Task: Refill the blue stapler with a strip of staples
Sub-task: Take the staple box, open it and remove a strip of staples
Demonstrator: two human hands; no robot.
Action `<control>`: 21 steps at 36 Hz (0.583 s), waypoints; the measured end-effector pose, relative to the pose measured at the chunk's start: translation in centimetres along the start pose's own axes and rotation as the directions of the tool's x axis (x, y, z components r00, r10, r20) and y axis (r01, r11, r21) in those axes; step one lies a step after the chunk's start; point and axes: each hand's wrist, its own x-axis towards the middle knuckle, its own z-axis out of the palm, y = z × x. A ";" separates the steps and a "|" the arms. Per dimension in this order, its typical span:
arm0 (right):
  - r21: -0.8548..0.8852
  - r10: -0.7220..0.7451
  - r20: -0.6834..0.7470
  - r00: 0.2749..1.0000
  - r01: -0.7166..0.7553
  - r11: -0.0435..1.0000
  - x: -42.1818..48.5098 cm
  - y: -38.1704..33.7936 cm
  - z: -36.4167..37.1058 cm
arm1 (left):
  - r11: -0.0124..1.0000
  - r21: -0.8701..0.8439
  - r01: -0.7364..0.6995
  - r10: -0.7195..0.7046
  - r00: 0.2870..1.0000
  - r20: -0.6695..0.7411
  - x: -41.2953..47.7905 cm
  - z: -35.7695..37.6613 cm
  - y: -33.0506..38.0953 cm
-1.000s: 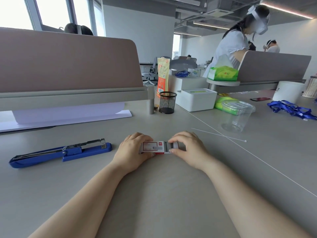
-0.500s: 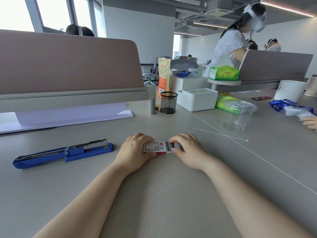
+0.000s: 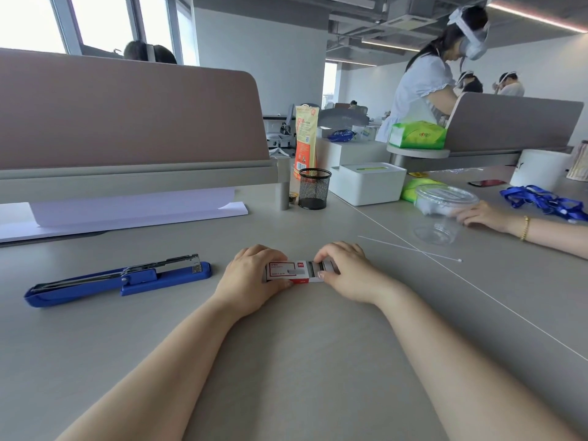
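Staple box (image 3: 288, 272) half-hidden, left hand (image 3: 251, 281) gripping its sleeve, right hand (image 3: 346, 272) pinching its tray, staples indistinct.

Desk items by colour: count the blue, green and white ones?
Blue: 2, the stapler and the lanyard
Green: 2, the tissue pack and the pouch
White: 3, the tissue box, the paper and the cup
Total: 7

The staple box (image 3: 288, 273) has slid further open, baring more staples (image 3: 323, 268) beneath the right hand's fingers (image 3: 321, 257). Another person's hand (image 3: 480, 215) has come onto the tabletop (image 3: 318, 361), far right of those fingers, touching the clear cup (image 3: 440, 214).
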 end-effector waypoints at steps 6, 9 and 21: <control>0.048 -0.064 -0.127 0.990 0.070 0.996 -0.2 0.0 -0.2 | 1.000 0.011 0.011 -0.011 1.000 0.014 0.0 -0.2 0.1; 0.140 -0.045 -0.183 0.982 0.071 0.988 -0.1 -0.1 -0.1 | 1.000 0.014 0.019 -0.019 0.999 0.027 -0.1 -0.2 0.1; 0.620 0.182 -0.164 0.969 -0.043 0.784 -0.8 0.7 -1.0 | 0.998 0.035 0.056 -0.058 0.997 0.046 -0.1 0.1 0.0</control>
